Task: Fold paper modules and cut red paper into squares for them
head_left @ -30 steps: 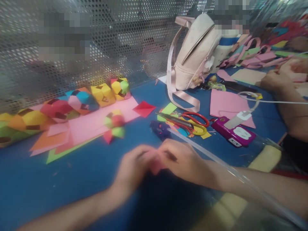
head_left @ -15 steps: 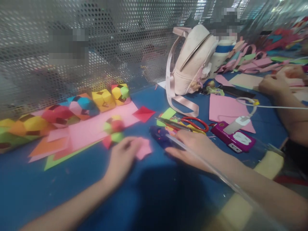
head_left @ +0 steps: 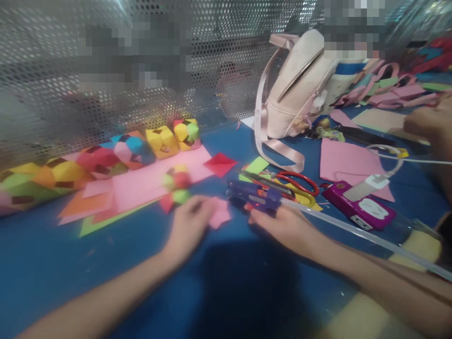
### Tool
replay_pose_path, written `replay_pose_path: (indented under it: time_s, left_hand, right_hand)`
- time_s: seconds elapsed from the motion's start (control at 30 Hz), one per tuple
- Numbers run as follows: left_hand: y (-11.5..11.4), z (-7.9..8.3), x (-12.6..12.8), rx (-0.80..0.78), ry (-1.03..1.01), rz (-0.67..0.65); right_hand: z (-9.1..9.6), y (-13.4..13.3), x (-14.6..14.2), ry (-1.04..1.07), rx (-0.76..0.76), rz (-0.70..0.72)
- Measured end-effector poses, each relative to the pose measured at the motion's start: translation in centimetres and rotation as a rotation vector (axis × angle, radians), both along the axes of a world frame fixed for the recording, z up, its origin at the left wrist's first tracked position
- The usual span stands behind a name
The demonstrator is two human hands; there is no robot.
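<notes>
My left hand [head_left: 192, 221] pinches a small folded pink paper piece [head_left: 219, 213] just above the blue table [head_left: 148, 292]. In my right hand [head_left: 282, 225] is a purple hot glue gun [head_left: 254, 195], its nozzle pointing left toward the pink paper without clearly touching it. A clear glue stick [head_left: 339, 219] sticks out of its back over my forearm. Beyond my left hand lies a small ball of red, green and yellow folded paper [head_left: 175, 183], blurred. A red folded paper diamond [head_left: 220, 165] rests behind the glue gun.
Folded paper balls [head_left: 95, 160] line the mesh panel [head_left: 219, 52], beside pink sheets [head_left: 141, 186]. Red-handled scissors [head_left: 300, 181], a purple power bank [head_left: 360, 205] with a cable, a pink pad [head_left: 348, 157] and a pale backpack [head_left: 293, 89] stand right. Another person's hand [head_left: 432, 120] shows far right.
My right hand has turned the glue gun from lying low under my fingers to a level hold, nozzle leftward. My left hand still holds the pink piece. The whole view has shifted slightly.
</notes>
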State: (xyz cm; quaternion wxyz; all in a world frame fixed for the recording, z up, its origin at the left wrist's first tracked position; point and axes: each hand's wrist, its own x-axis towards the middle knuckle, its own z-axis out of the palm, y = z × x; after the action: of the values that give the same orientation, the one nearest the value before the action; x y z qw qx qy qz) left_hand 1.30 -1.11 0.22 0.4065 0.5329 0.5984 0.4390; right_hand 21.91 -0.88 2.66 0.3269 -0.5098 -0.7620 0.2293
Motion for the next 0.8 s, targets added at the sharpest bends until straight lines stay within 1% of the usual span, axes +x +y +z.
replay_pose_path:
  time_s: [0.07,0.2,0.3,0.5,0.8]
  left_hand:
    - [0.1,0.0,0.0,0.012,-0.009,-0.002]
    - [0.3,-0.1,0.0,-0.002,-0.033,-0.008]
    - [0.3,-0.1,0.1,0.002,-0.015,0.001]
    - [0.2,0.2,0.3,-0.011,0.035,-0.006]
    - [0.2,0.0,0.3,0.002,0.060,-0.035]
  right_hand:
    - [0.1,-0.6,0.2,0.009,0.044,0.024]
    - [0.1,-1.4,0.3,0.033,0.268,0.145]
    - [-0.4,-1.4,0.2,0.019,0.349,0.192]
    - [-1.3,-1.0,0.0,-0.004,0.393,0.195]
    - [-1.7,-0.8,0.1,-0.034,0.391,0.193]
